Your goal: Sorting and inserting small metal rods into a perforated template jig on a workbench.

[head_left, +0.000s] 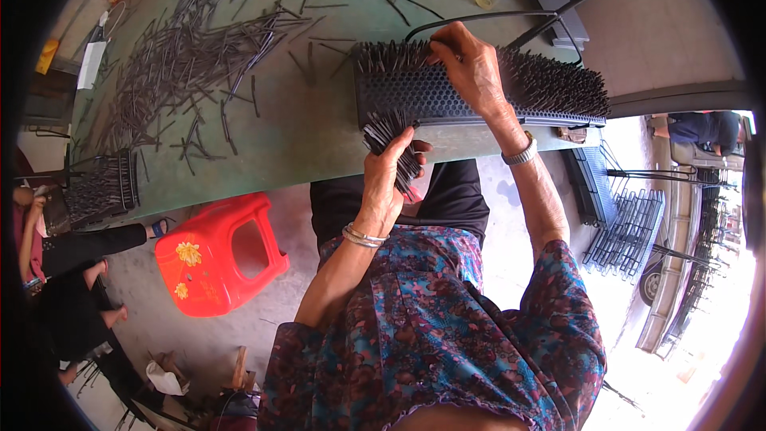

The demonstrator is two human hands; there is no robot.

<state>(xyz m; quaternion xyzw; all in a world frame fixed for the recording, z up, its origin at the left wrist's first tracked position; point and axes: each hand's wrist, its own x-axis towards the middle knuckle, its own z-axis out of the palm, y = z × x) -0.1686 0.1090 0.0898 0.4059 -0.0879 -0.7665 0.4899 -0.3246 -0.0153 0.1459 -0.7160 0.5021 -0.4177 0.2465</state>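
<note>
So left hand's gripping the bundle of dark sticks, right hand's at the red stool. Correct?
One fix: the right hand is at the perforated block, by the sticks standing in it, not at the red stool; the head view shows it. The left hand does grip the bundle of dark sticks.

Dull green across the table (279, 148), shading to brown toward the middle. Dark grey to near-black on the loose rods (179, 60) toward the left edge. Blue-black on the perforated block (415, 92) at the near edge, with a regular pattern of dark dots. Bright red on the stool (215, 283) beside the near edge, with yellow floral prints. Blue, maroon and black floral print on the shirt (431, 295); solid black on the trousers (343, 207). Silver on the bangles (365, 236) and watch (522, 152).
</note>
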